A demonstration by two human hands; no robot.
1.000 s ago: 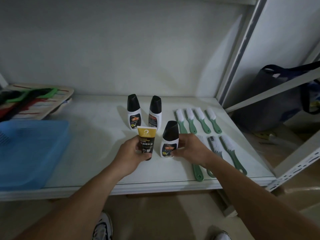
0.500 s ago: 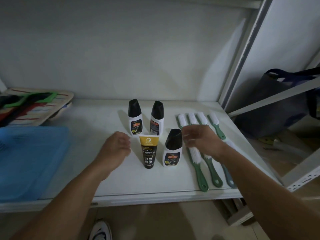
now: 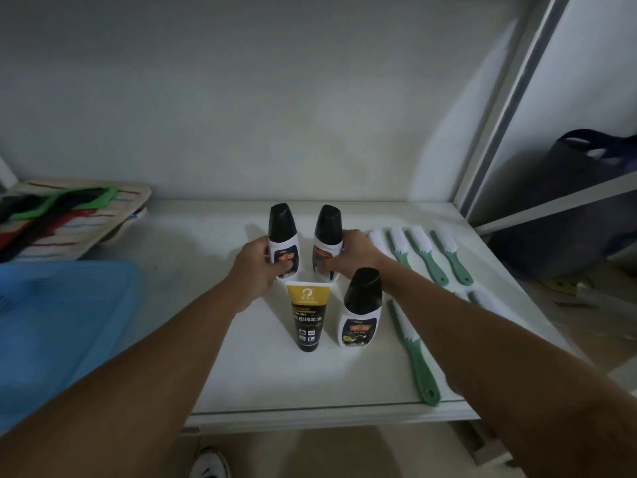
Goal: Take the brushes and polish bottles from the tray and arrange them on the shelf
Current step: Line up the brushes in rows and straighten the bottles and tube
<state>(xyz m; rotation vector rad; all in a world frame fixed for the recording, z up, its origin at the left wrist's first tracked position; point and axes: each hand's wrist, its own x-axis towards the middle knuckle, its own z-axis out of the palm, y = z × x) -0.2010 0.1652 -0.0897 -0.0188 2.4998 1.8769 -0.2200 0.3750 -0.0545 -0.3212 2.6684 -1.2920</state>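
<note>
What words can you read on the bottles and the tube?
"皮绵羊油": tube, black part; Latin lines above it are partly cut off, unreadable.
Question-mark-like logo: tube's yellow top.
Front bottle: label too blurred.
Back left bottle and back right bottle: labels blurred, partly covered by hands.

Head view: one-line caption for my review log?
Left hand and right hand grip the two rear polish bottles on the shelf.
</note>
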